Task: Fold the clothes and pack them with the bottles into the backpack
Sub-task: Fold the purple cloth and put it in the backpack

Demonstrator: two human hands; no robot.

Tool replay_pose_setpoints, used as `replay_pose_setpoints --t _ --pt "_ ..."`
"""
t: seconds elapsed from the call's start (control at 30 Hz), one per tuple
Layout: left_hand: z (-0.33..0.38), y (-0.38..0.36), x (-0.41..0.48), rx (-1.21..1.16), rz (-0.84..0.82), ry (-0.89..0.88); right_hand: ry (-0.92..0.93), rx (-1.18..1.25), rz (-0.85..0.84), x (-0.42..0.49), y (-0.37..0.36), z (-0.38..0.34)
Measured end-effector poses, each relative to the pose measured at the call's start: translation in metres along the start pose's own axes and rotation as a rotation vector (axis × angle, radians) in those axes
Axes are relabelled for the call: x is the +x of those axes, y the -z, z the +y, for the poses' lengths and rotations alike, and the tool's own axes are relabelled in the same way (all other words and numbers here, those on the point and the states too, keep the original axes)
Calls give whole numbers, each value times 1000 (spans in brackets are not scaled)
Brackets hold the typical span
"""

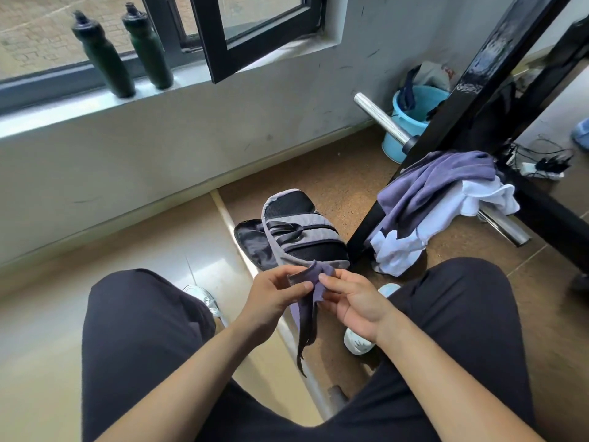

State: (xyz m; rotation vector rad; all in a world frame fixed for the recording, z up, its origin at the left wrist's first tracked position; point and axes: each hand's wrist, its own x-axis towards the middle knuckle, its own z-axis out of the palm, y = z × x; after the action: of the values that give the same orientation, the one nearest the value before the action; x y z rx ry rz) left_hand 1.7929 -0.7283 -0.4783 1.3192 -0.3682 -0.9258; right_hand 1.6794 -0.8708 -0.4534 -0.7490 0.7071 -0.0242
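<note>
A grey and black backpack (299,231) lies on the floor between my knees, its flap open to the left. My left hand (274,295) and my right hand (353,301) both pinch a grey-purple strap (307,301) that hangs from the backpack's near end. A pile of purple and white clothes (446,199) is draped over a metal bar to the right of the backpack. Two dark green bottles (105,55) (148,47) stand upright on the window sill at the upper left.
A black metal frame (462,100) slants across the right side, with a chrome bar (382,119) through it. A blue bucket (411,116) holding cloth stands by the wall. Cables and a power strip (538,167) lie on the floor at far right. An open window sash (255,30) juts inward.
</note>
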Motion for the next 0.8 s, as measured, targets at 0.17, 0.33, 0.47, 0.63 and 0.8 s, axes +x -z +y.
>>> replay_pose_setpoints --t 0.17,0.33,0.47,0.63,0.8 --pt "2 -6 -1 108 112 -68 45 139 44 -1 -2 -3" --pt "2 -8 -7 183 -40 -81 65 221 39 -2 -1 0" --pt "5 -8 -9 234 -114 -106 64 231 -25 -1 0 -2" --pt "6 -1 0 196 -64 -144 128 -31 -47 -2 -1 -5" --pt "9 4 5 315 -29 -209 530 -754 226 4 8 -4"
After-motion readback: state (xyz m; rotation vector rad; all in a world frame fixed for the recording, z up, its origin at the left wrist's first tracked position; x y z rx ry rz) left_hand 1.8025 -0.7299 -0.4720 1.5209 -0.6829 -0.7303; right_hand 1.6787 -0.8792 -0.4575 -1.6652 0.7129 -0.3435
